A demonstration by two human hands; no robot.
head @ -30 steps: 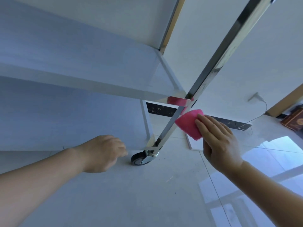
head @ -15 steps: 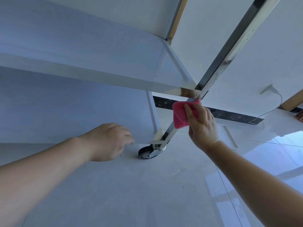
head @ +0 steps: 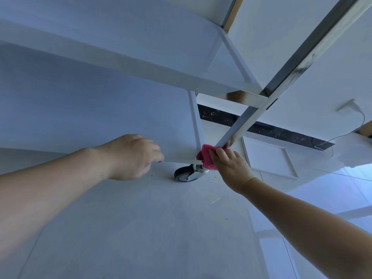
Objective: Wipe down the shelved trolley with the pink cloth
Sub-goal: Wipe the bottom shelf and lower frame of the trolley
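Observation:
The shelved trolley (head: 141, 63) fills the upper left: two white shelves and a shiny metal corner post (head: 257, 113) running down to a castor wheel (head: 186, 174). My right hand (head: 229, 166) grips the pink cloth (head: 205, 157), wrapped round the foot of the post just above the wheel. My left hand (head: 130, 156) rests at the front edge of the lower shelf (head: 90, 109), fingers curled under the rim; what they touch is hidden.
Pale tiled floor (head: 141, 228) spreads below. A white wall with a dark marbled skirting strip (head: 281, 131) stands behind the trolley. A white cable (head: 360, 117) hangs from a plug at the right. Bright reflections lie on the floor at the right.
My right hand has slid the pink cloth down the post, from just under the upper shelf corner to its foot by the wheel. My left hand has stayed at the lower shelf's edge.

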